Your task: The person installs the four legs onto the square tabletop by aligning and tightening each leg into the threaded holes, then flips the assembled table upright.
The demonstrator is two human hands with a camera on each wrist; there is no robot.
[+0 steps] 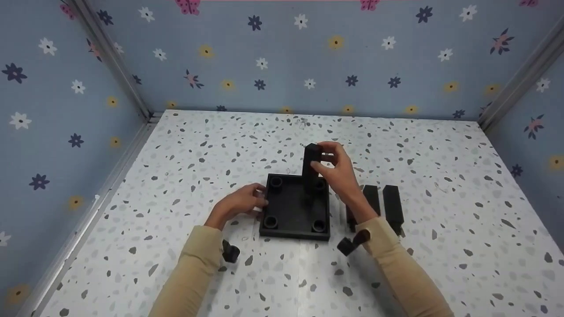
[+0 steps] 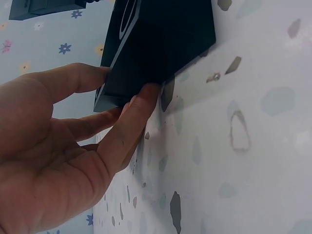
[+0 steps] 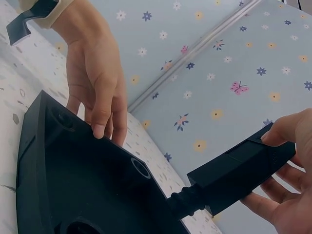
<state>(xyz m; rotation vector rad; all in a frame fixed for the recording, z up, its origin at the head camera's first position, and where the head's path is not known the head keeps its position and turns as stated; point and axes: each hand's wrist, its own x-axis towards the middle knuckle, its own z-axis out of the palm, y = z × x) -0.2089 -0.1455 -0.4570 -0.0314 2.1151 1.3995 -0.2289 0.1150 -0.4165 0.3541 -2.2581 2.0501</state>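
A square black base (image 1: 294, 236) with raised edges lies on the table, a round socket in each corner. At its left edge my left hand (image 1: 240, 200) grips the rim. In the left wrist view, the thumb lies on one side of the base (image 2: 165, 48) and fingers on the other. My right hand (image 1: 341, 171) holds an upright black table leg (image 1: 311, 165) between thumb and fingers over the far right socket. The right wrist view shows the leg's threaded end (image 3: 186, 201) at that corner, with several thread turns exposed; its tip is hidden.
More black legs lie to the right of the base: one in full view (image 1: 393, 204), another beside it (image 1: 371, 198), and one mostly behind the right forearm. Patterned panels (image 1: 299, 57) stand at the back and both sides of the speckled table (image 1: 211, 145).
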